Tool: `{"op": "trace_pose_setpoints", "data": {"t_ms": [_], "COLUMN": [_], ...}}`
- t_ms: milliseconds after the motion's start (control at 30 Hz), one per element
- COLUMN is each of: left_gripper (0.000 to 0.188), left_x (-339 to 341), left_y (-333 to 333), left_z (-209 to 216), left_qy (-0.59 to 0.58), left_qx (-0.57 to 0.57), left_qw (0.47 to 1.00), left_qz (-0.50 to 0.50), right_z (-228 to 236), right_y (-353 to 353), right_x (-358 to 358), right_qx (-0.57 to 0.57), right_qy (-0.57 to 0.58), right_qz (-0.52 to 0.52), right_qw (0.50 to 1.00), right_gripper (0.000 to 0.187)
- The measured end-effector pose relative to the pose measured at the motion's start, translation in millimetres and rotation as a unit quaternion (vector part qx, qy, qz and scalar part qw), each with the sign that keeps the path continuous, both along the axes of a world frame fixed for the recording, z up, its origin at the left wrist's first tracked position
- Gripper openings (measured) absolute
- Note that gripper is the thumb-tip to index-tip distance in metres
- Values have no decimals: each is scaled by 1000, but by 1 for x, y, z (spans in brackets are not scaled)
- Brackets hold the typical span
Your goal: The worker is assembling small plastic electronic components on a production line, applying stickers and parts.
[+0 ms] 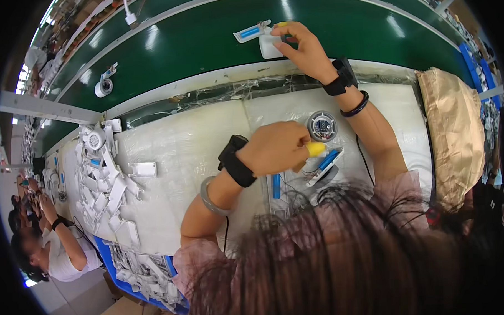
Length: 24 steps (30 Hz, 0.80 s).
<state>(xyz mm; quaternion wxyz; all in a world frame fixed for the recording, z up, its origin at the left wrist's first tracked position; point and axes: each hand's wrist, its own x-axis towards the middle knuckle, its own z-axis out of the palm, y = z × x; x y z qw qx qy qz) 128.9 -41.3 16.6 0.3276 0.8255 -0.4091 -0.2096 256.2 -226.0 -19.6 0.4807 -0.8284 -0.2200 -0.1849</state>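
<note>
My right hand [306, 47] reaches over the green conveyor belt, thumb and fingers closed around a white rounded plastic housing [269, 47]. Against that housing lies a white strip with a blue cylindrical battery [251, 32]. Closer to me, my left hand [276, 148] has its fingers drawn together, a yellow cover on one fingertip; what they hold, if anything, is hidden. Just beyond those fingertips sits a grey round unit [322, 126] with its circuit board showing. Beside them is a white plastic piece with a blue battery [328, 159], and another blue battery [276, 186] lies nearer.
White plastic parts [111, 182] are heaped left on the padded table [196, 137]; a blue crate [123, 281] of similar pieces stands below. Brown sacking [451, 134] covers the right edge. Another round unit [103, 87] is on the belt. A person [61, 247] works at far left.
</note>
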Motion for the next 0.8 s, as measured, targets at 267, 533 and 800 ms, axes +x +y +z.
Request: {"op": "trace_pose_setpoints", "data": {"t_ms": [267, 533, 800], "left_gripper": [14, 17, 46], "left_x": [-5, 44, 58], "left_y": [-12, 25, 39], "left_z": [-29, -33, -24], "left_qy": [-103, -17, 27], "left_qx": [-16, -257, -340], "left_qw": [989, 909, 860], "left_qz": [102, 327, 380], "right_z": [12, 53, 46], "right_y": [9, 15, 15], "right_x": [-12, -43, -39], "right_qx": [-59, -79, -153], "right_qy": [-27, 219, 220], "right_qz": [9, 317, 347], "right_qw": [998, 919, 899], "right_gripper": [17, 41, 33]}}
